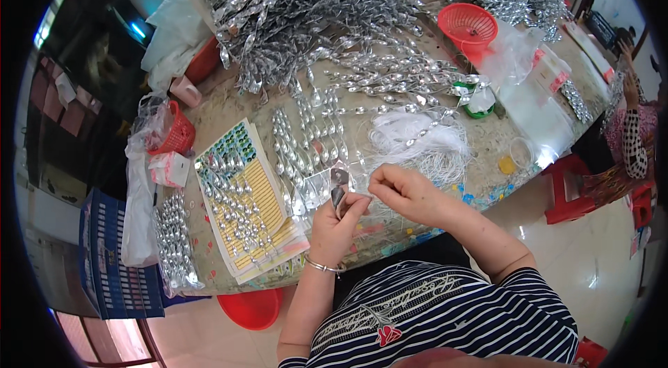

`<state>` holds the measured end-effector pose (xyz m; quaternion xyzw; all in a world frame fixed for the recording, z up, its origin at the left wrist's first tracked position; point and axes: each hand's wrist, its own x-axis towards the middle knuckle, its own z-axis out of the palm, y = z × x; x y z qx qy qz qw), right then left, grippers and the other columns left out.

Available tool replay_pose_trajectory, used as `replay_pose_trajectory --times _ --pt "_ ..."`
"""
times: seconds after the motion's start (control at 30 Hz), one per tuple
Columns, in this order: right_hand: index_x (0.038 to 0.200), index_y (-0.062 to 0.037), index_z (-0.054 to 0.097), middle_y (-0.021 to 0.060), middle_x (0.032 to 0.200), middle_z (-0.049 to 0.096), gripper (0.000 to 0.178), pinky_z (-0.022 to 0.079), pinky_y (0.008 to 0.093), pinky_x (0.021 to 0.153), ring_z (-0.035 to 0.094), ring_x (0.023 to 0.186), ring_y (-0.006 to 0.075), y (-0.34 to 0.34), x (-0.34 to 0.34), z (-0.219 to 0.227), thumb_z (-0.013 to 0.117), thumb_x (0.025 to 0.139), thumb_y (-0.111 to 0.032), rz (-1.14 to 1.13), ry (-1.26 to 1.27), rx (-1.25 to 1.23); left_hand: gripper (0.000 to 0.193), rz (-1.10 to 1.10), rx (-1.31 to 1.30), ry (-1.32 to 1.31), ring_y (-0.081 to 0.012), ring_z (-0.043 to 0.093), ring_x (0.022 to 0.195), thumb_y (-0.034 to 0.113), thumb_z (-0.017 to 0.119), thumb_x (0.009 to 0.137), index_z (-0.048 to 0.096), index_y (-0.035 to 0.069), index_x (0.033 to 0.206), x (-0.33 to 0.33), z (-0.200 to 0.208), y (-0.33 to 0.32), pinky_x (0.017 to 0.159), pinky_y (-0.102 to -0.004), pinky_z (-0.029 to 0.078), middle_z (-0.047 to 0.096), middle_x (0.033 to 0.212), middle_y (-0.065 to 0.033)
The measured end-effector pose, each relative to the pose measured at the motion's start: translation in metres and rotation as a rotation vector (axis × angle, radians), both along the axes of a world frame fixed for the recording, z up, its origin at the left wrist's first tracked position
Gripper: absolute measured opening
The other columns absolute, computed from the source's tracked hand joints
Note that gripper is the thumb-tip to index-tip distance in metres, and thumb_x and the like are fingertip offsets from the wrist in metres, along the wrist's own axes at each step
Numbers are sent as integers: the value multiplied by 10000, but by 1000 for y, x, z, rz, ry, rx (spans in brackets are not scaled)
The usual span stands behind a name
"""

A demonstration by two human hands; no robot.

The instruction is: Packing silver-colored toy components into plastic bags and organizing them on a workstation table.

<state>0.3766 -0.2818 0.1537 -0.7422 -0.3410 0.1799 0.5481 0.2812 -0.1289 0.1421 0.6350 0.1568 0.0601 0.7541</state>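
My left hand (333, 229), with a bracelet at its wrist, is closed near the table's front edge. Its fingers pinch a shiny silver foil strip (338, 180) that sticks up above them. Just to the right, my right hand (407, 192) has its thumb and fingers pressed together. What it pinches, if anything, is too small to make out. Twisted silver foil strands (296, 142) lie in rows beyond my hands. A loose heap of white thread (424, 142) lies behind my right hand.
Big piles of silver strands (313, 6) fill the table's back. A printed sheet (254, 208) bearing strands lies at left, near a red basket (181, 129). A red colander (467, 25) and green tub (479, 107) stand at right. Another person (630, 128) sits beyond a red stool (567, 190).
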Motion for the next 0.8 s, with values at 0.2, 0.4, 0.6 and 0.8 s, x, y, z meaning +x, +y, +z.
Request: replay_pose_trajectory --times 0.2,0.4,0.6,0.8 --pt "949 -25 584 12 701 548 135 426 248 591 490 647 72 -2 3 -2 585 928 -158 -11 15 -10 113 49 123 23 -15 436 507 115 647 879 695 28 931 -4 -4 10 449 -177 330 640 742 -7" --pt "928 -31 597 17 701 557 147 430 258 589 497 641 77 -2 4 -7 600 921 -178 -45 -34 -41 144 59 137 -28 -19 444 535 128 641 898 678 48 1011 -12 -15 16 474 -181 395 617 733 18" --pt "934 -22 602 79 731 592 200 444 317 592 549 650 170 6 -10 -15 580 921 -220 -8 10 -73 254 -75 140 74 -31 487 510 200 630 913 641 58 1123 -8 -16 3 426 -195 401 551 661 35" --pt "947 -19 606 140 764 618 225 468 369 625 608 672 262 4 -11 -12 562 925 -239 33 -21 -92 177 -14 150 82 -26 468 499 208 637 911 672 43 963 -16 -19 8 423 -196 395 562 673 33"
